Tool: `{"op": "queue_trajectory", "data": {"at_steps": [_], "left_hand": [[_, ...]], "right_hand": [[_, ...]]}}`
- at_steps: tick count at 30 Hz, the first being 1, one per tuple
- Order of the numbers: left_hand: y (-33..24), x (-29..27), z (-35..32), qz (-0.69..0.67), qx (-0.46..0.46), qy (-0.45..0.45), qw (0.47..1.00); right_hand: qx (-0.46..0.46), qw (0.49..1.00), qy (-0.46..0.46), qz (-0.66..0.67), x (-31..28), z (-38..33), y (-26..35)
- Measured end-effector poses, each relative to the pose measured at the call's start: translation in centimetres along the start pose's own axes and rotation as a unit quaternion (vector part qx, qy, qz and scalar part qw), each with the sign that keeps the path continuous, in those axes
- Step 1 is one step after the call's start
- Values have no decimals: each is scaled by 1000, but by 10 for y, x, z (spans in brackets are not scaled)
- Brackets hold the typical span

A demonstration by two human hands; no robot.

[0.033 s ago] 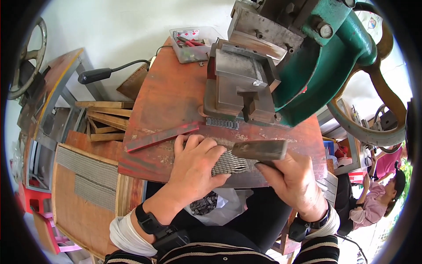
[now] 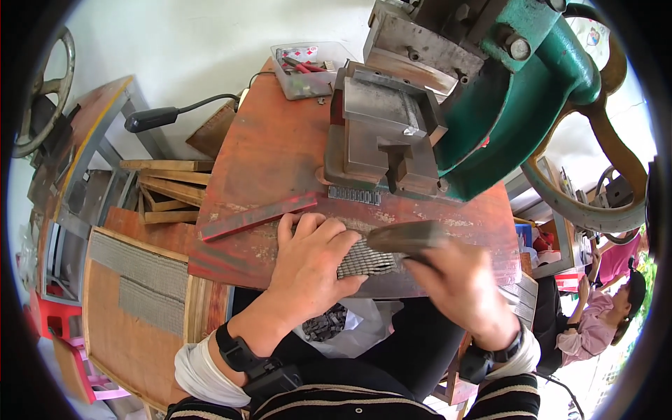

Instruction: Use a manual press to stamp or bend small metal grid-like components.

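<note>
My left hand (image 2: pixel 311 259) lies over a block of small grey pieces in tight rows (image 2: pixel 364 260) near the table's front edge. Its fingers curl along the far side and its thumb presses the near side. My right hand (image 2: pixel 458 280), blurred by motion, grips a dark flat bar (image 2: pixel 406 236) whose left end hangs over the right part of the rows. Whether the bar touches them I cannot tell. Beyond my left hand a red bar (image 2: pixel 259 217) lies slantwise, and a short row of grey metal pieces (image 2: pixel 355 195) sits by the press.
A green press (image 2: pixel 483 140) with a steel bed (image 2: pixel 367 147) stands on the worn red table (image 2: pixel 273 147). Behind is a plastic box (image 2: pixel 308 87) with pliers. At left lies a wooden tray (image 2: pixel 136 336) with grey rows. A bag of dark pieces (image 2: pixel 325 325) is below; a person (image 2: pixel 602 308) sits at right.
My right hand and the dark bar have shifted slightly left and tilted, and are now blurred. My left hand and the rows beneath it stay in place.
</note>
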State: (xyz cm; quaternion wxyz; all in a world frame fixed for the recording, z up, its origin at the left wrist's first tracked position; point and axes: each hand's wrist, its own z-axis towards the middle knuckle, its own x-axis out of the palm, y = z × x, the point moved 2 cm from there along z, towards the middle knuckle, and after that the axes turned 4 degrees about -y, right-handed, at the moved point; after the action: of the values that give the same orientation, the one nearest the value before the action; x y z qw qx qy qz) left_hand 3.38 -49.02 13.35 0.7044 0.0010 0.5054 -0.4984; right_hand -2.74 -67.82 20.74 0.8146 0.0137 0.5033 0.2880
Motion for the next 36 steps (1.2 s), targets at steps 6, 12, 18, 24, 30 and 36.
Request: {"op": "queue_trajectory", "data": {"at_steps": [6,12,18,24,30,36], "left_hand": [[1,-1,1,-8,-3,10,1000],[-1,-2,3,-9,-4,7,1000],[1,-5,-3,3,16,13,1000],[0,-5,-1,-14,2,17,1000],[0,-6,-2,3,14,20,1000],[6,-6,0,-3,18,31,999]], "right_hand": [[42,998,54,-10,0,2,0],[75,994,77,15,-4,-5,-4],[93,984,17,-151,-9,-42,-35],[10,978,13,-209,-2,-58,-78],[-85,989,-17,-122,15,-34,-25],[-134,980,-12,-147,35,-31,-8]]}}
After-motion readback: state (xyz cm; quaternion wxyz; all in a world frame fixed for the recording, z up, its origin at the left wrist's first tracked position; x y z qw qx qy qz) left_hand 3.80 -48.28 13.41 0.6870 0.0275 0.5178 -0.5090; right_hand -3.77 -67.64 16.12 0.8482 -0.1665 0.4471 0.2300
